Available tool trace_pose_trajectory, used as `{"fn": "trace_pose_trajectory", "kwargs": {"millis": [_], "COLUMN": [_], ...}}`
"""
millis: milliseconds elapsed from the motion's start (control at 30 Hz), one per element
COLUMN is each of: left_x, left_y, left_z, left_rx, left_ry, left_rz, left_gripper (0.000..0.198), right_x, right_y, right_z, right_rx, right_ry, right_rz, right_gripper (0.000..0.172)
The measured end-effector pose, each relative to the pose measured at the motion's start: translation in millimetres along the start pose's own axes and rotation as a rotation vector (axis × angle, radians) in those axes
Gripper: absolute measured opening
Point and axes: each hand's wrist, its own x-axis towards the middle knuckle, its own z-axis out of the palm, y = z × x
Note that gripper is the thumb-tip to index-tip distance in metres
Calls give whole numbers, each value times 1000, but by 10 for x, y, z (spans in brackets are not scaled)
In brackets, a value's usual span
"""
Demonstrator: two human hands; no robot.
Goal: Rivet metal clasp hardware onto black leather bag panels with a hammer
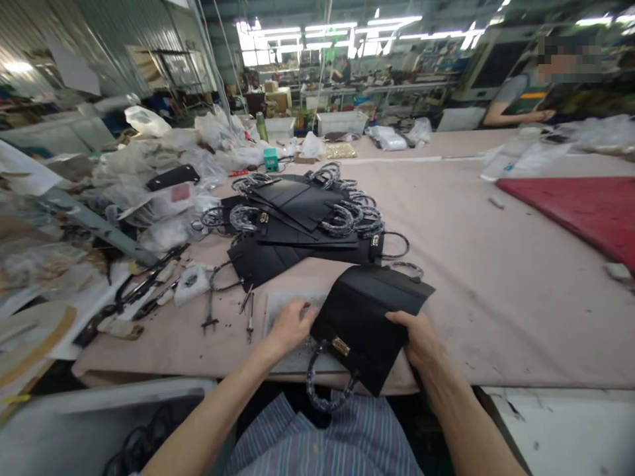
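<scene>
A black handbag piece (370, 311), flat and slightly bent, is held tilted at the table's front edge. It has a gold clasp (340, 346) and a plastic-wrapped loop handle (317, 390) hanging toward my lap. My right hand (419, 337) grips its right side, thumb on top and the other fingers hidden underneath. At the left edge, my left hand (292, 325) is closed with its fingertips against the piece. Beneath lies a grey slab (278, 311), partly covered. Behind it is a pile of similar black handbag pieces (297, 205) with wrapped handles.
Left of the slab lie thin metal tools (250, 317) and a small plastic bag (192, 284). Clear plastic bags (169, 145) heap up at the left. A red sheet (575, 205) lies at the right. A teal box (270, 159) stands behind the pile. Another person (520, 99) is at the far right.
</scene>
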Motion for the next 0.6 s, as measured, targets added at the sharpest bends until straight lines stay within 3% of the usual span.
{"fn": "trace_pose_trajectory", "kwargs": {"millis": [100, 167, 267, 433, 533, 600], "left_x": [-214, -335, -521, -841, -905, -880], "left_y": [84, 138, 69, -317, -462, -463], "left_z": [233, 344, 429, 441, 417, 388], "left_rx": [-70, -15, 125, 294, 368, 408], "left_ry": [5, 0, 26, 78, 58, -9], "left_rz": [105, 205, 403, 817, 879, 844], "left_gripper": [41, 55, 79, 83, 69, 63], "right_x": [235, 357, 341, 118, 351, 655], "right_y": [-123, -257, -524, -1024, -1106, -986], "right_z": [-75, -49, 101, 517, 801, 963], "right_rx": [132, 162, 163, 57, 24, -61], "right_ry": [-11, 70, 154, -135, -286, -347], "right_rz": [131, 190, 141, -253, -370, -400], "right_gripper": [26, 22, 34, 54, 57, 59]}}
